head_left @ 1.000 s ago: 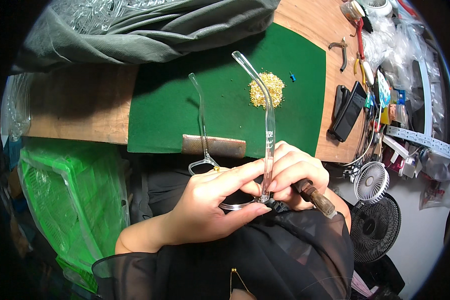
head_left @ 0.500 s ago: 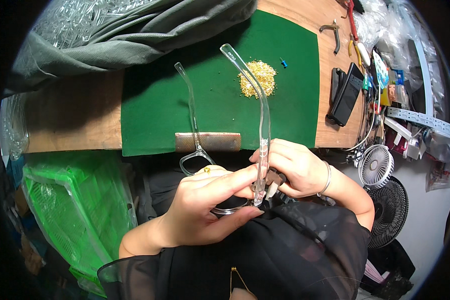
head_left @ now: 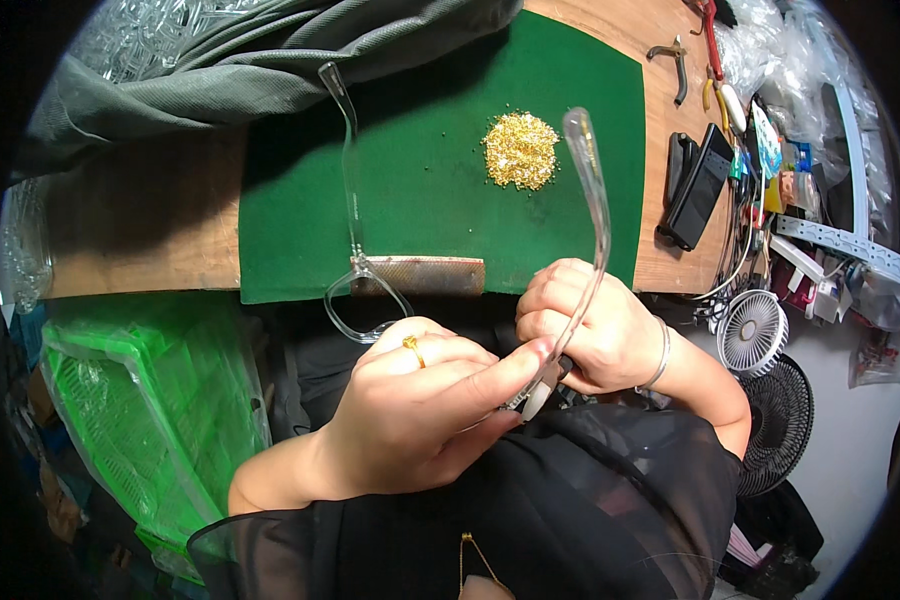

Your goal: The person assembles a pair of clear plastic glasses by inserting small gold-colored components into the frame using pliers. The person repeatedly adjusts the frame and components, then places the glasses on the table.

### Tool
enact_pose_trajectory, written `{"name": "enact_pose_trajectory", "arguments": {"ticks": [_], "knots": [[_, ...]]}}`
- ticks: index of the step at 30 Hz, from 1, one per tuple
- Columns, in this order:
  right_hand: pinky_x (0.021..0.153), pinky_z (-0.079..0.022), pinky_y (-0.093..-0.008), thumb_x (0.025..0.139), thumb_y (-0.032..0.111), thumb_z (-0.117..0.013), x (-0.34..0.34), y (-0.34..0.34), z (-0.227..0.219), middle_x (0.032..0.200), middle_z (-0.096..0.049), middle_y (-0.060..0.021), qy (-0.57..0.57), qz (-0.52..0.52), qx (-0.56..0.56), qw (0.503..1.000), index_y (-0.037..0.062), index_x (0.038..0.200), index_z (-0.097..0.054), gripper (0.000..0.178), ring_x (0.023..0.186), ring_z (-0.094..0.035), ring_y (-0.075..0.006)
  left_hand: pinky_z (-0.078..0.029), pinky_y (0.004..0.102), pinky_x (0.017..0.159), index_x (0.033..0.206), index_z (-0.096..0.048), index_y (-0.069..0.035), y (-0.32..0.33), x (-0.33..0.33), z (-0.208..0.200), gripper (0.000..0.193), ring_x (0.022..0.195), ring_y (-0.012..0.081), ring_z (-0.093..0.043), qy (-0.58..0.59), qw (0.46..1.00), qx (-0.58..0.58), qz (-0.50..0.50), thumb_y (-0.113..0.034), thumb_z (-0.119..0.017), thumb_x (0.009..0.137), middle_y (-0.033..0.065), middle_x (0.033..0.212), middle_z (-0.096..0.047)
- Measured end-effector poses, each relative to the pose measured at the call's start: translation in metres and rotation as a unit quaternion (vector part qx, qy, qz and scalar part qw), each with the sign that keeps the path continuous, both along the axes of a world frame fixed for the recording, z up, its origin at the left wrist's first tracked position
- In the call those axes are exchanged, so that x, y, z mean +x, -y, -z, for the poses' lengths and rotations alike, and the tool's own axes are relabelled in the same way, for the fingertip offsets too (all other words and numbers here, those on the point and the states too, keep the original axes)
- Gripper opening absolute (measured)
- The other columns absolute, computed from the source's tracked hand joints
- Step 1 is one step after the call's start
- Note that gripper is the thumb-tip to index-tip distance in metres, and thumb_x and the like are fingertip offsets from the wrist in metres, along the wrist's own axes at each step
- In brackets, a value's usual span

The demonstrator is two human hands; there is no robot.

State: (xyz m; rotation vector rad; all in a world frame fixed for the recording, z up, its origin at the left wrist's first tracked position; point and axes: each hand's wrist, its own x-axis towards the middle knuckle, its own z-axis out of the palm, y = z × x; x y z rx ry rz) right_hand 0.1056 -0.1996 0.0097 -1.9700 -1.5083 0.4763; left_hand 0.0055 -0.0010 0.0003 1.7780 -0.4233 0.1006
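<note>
A clear plastic eyeglass frame (head_left: 394, 292) is pinched by my left hand (head_left: 420, 400), thumb and forefinger closed at the hinge of one temple arm (head_left: 600, 225). That arm rises toward the mat, while the other arm stands up at the left. My right hand (head_left: 595, 325) is closed round a plier-like tool with a white tip (head_left: 539, 398), which meets the frame at the hinge. Most of the tool is hidden by my fingers. On the green mat (head_left: 420, 215) beyond lies a pile of small gold-coloured metal pieces (head_left: 521, 151).
Grey cloth (head_left: 300, 70) covers clear frames at the far left. A worn metal-faced block (head_left: 420, 276) sits at the mat's near edge. Right of the mat are a black phone (head_left: 699, 190), pliers (head_left: 678, 70) and a white fan (head_left: 752, 330). A green crate (head_left: 140, 420) stands lower left.
The eyeglass frame has turned: its right temple arm has swung right, and its left arm has shifted left and away. The white tool tip has moved down beside my left fingertips.
</note>
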Motion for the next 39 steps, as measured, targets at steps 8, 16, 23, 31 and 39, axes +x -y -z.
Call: {"name": "enact_pose_trajectory", "arguments": {"ticks": [8,16,23,31,39], "knots": [[0.069,-0.045,-0.0355,0.056,0.006,-0.063,0.001,-0.001,0.002,0.083,-0.053,-0.0099,-0.015,-0.002,0.008,1.0,0.0027,0.083,-0.053,0.029,0.075,-0.054,-0.0272,-0.044,0.0304,0.067,0.109,-0.062,-0.004,-0.001,0.002,0.002,0.05,0.069,0.0189,-0.059,-0.005,1.0,-0.029,-0.001,-0.006,-0.075,0.061,0.0013,0.074,-0.06],[0.071,-0.045,-0.0366,0.058,0.003,-0.062,0.002,-0.001,0.0,0.083,-0.053,-0.0104,-0.039,-0.012,-0.004,0.999,0.0029,0.087,-0.053,0.03,0.077,-0.054,-0.0286,-0.045,0.0282,0.066,0.108,-0.061,0.0,-0.001,0.003,0.007,0.047,0.072,0.0206,-0.062,-0.015,0.996,-0.089,0.006,-0.006,-0.076,0.064,0.006,0.077,-0.063],[0.073,-0.046,-0.0364,0.069,0.006,-0.065,0.007,0.007,-0.004,0.085,-0.055,-0.0123,-0.117,0.037,-0.006,0.992,0.0031,0.089,-0.053,0.023,0.08,-0.056,-0.031,-0.048,0.0295,0.074,0.116,-0.055,0.006,-0.005,0.004,0.003,0.055,0.08,0.0214,-0.066,-0.045,0.99,-0.129,0.021,-0.007,-0.077,0.067,0.0093,0.084,-0.069],[0.079,-0.045,-0.0277,0.09,0.008,-0.055,-0.018,-0.006,-0.004,0.093,-0.057,-0.0044,-0.537,0.138,0.136,0.821,-0.0004,0.099,-0.054,0.012,0.086,-0.054,-0.0121,-0.047,0.0309,0.087,0.123,-0.049,0.009,-0.002,-0.001,0.0,0.061,0.086,0.0183,-0.066,-0.117,0.983,-0.142,0.014,-0.003,-0.076,0.069,0.011,0.088,-0.069],[0.079,-0.044,-0.0272,0.089,0.01,-0.059,-0.021,-0.014,-0.004,0.092,-0.057,-0.0049,-0.608,0.154,0.12,0.769,0.001,0.093,-0.053,0.012,0.085,-0.053,-0.0113,-0.045,0.03,0.088,0.125,-0.047,0.008,-0.001,-0.001,-0.003,0.063,0.089,0.0159,-0.065,-0.128,0.983,-0.133,-0.003,0.0,-0.074,0.069,0.0122,0.094,-0.069]]}}
